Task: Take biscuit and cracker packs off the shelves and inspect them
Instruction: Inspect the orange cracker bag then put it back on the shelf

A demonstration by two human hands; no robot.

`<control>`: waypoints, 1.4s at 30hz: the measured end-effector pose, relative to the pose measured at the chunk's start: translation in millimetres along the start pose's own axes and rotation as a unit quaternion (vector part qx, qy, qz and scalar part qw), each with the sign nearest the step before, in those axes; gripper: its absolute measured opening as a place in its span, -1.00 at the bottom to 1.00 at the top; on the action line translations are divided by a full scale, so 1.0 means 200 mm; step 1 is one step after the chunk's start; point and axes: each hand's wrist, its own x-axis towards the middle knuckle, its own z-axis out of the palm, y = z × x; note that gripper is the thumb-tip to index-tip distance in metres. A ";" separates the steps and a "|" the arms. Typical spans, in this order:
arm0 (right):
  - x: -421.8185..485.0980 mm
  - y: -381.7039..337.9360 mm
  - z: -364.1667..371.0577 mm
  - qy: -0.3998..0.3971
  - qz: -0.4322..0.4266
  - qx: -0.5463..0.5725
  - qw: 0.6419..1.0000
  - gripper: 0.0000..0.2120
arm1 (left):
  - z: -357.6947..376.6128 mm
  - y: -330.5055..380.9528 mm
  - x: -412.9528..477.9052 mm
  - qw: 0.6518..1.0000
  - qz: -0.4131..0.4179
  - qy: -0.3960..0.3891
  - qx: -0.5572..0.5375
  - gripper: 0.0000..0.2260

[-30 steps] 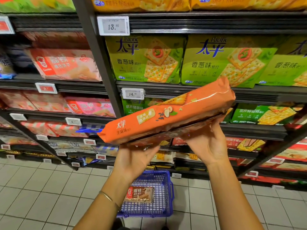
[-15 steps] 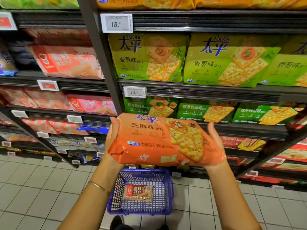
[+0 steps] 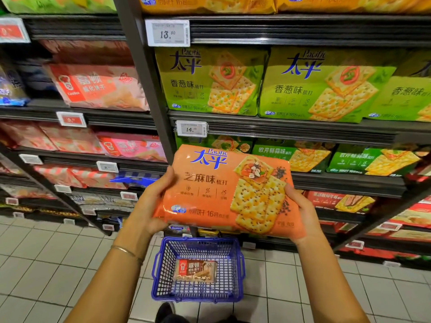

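A large orange cracker pack [image 3: 210,190] with blue lettering and pictured sesame crackers is held up in front of the shelves, its printed front facing me. My left hand [image 3: 149,206] grips its left edge, thumb on the front. On the opposite edge my right hand [image 3: 300,213] holds it, fingers curled behind. Both hands carry the pack above a blue basket [image 3: 161,271].
The basket stands on the tiled floor and holds one small brown biscuit pack [image 3: 195,270]. Green cracker packs [image 3: 210,82] fill the shelves ahead, with price tags [image 3: 168,32] on the rails. Red and pink biscuit bags [image 3: 98,87] line the left shelves. My shoe [image 3: 164,311] is below the basket.
The pack has been turned from edge-on to front-facing, then raised and tipped upright toward me. Both hands shifted from underneath it to its side edges.
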 end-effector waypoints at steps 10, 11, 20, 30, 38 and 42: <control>-0.03 -0.06 -0.01 -0.059 -0.004 -0.084 0.995 -0.35 | -0.01 -0.06 0.01 0.973 0.124 0.076 0.181 -0.47; -0.02 -0.05 0.00 -0.054 0.001 -0.104 0.993 -0.30 | 0.01 -0.07 0.01 0.968 0.143 0.087 0.188 -0.50; 0.00 0.01 0.01 -0.049 -0.046 -0.064 0.996 0.00 | 0.09 -0.03 -0.04 0.937 0.251 0.057 0.236 -0.68; -0.01 0.02 0.00 -0.045 -0.040 0.013 0.998 -0.17 | 0.18 0.09 -0.09 0.968 0.183 -0.025 0.169 -0.40; -0.01 0.08 0.13 -0.094 -0.026 0.061 0.993 -0.32 | 0.05 -0.09 -0.10 0.957 0.046 -0.259 -0.123 -0.02; -0.02 0.08 0.15 -0.091 -0.030 0.085 0.992 -0.29 | 0.13 -0.12 -0.08 0.973 0.136 -0.177 -0.057 -0.08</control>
